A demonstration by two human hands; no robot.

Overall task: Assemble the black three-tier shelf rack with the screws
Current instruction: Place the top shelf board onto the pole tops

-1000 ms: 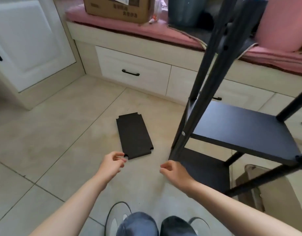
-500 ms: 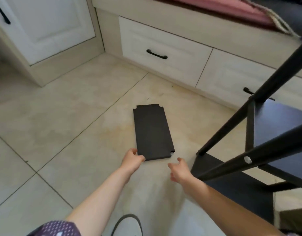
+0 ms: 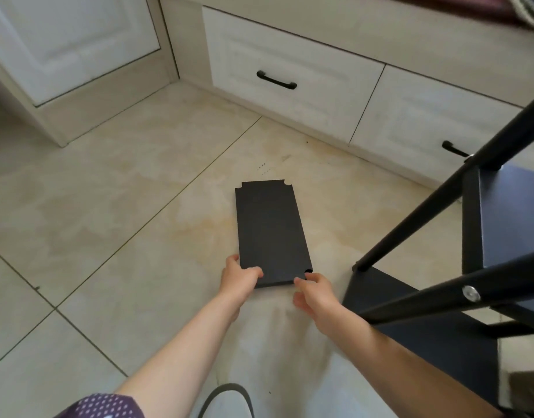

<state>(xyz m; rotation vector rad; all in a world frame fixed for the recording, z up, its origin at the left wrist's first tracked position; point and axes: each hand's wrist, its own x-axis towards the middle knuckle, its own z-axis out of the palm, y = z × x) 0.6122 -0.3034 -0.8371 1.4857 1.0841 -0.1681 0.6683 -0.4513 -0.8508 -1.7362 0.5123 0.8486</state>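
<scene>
Beige tiled floor (image 3: 115,206), white drawers (image 3: 289,73) behind. Black shelf board (image 3: 270,230) flat, long axis toward drawers. Left hand (image 3: 238,280) grips near-left corner; right hand (image 3: 315,292) fingers touch near-right corner, loosely spread. Rack frame (image 3: 458,188) at right.

Black shelf board (image 3: 270,233) on tiled floor (image 3: 109,206)

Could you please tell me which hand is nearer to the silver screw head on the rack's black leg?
Right. The right hand sits left of the screw head; the left hand lies farther left.
</scene>
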